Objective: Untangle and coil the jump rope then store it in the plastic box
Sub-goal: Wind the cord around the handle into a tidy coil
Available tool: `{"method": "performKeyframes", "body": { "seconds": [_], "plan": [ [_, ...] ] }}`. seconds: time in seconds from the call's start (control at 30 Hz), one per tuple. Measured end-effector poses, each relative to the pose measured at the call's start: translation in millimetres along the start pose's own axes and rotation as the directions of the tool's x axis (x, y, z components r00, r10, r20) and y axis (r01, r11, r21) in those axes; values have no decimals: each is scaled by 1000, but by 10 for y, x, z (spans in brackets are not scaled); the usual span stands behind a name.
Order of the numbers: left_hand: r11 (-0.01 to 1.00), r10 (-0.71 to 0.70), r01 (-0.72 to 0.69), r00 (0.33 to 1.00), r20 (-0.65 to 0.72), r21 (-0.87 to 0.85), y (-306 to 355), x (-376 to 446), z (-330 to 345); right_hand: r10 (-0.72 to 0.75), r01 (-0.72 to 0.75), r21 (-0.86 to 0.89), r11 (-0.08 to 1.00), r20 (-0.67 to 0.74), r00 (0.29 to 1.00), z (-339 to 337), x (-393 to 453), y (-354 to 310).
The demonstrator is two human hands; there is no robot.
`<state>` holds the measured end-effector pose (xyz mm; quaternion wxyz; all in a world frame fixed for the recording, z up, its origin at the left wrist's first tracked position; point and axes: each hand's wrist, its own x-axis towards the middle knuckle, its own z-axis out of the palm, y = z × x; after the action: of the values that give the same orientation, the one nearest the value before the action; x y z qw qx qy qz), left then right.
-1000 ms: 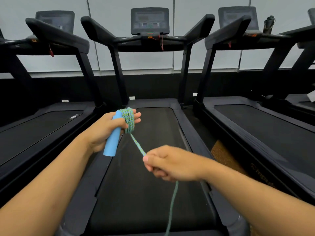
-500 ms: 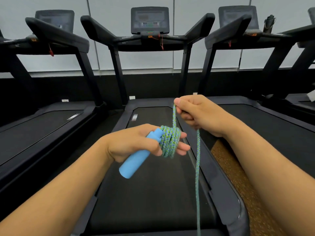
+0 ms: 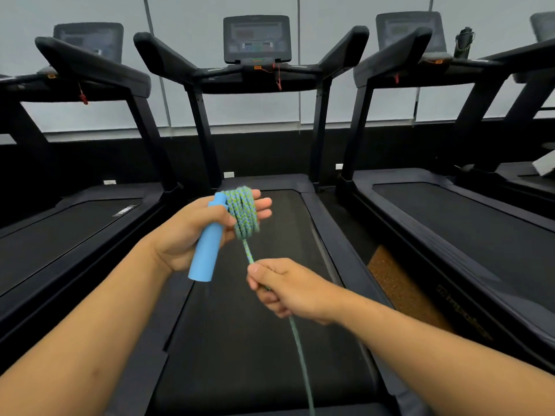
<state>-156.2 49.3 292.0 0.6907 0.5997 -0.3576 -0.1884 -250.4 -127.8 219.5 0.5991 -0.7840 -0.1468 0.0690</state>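
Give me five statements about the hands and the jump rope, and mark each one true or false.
1. The left hand holds the blue handle. True.
2. Rope coils are wrapped around the left hand's fingers. True.
3. The right hand is empty. False: it pinches the rope below the coils.
4. The whole rope is already coiled. False: a loose length hangs below the right hand.
5. A bottle stands on the right treadmill's console. True.
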Motion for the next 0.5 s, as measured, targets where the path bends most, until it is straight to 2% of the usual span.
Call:
{"method": "performKeyframes", "body": {
  "seconds": [0.2,0.27,0.4,0.5],
  "plan": [
    [988,-71,82,993,-92,128,-83,-48,-91,-14,17,-131,991,23,1000,-135,-110,-345],
    [982,-107,117,992,-69,150,-124,-40,-78,-47,49,-138,989,13,999,-203,-135,-493],
    [932,-206,197,978,-1,303,-114,-71,127,-166,159,-116,980,-52,985,-388,-168,-768],
    [924,-212,156,969,127,349,-38,-97,303,-230,217,-102,971,-135,964,-567,-162,-882]
  ]
}}
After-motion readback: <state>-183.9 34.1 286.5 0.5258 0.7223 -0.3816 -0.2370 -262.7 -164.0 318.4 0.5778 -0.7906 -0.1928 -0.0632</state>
